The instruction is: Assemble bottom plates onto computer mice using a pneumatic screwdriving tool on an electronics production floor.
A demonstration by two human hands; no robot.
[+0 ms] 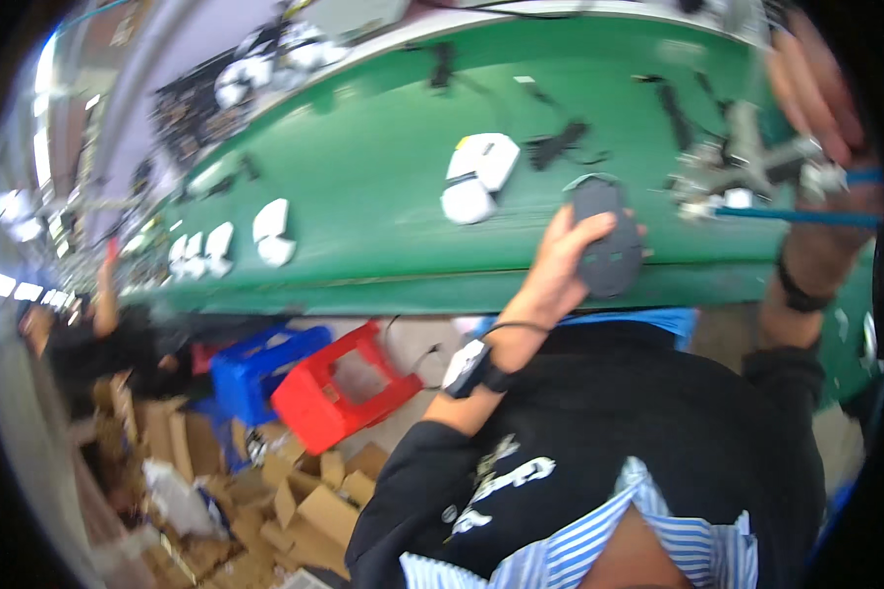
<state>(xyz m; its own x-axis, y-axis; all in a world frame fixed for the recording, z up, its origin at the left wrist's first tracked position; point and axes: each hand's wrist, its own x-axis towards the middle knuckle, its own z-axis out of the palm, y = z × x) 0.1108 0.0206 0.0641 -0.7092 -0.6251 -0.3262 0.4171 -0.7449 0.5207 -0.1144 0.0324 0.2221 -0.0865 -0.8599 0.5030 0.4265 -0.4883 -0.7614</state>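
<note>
My left hand [558, 263] grips a flat dark grey oval housing [607, 236] above the near edge of the green conveyor belt, thumb across its face. At the far right, my right hand [817, 93] is raised beside a metal fixture [756, 167] with blue tubes [796, 216]. Its fingers are blurred and partly at the picture's dark rim, so whether they grip anything is unclear. Left of the held housing, a white device with a dark band [479, 177] lies on the belt. A bundled black cable [558, 145] rests just behind the housing.
More white devices [273, 233] stand leftward along the green belt [363, 177], with other black cables [673, 113] at the back. A red plastic stool [309, 407] and a blue stool [238, 378] lie below, near cardboard boxes [319, 515]. Another person [98, 344] is at far left.
</note>
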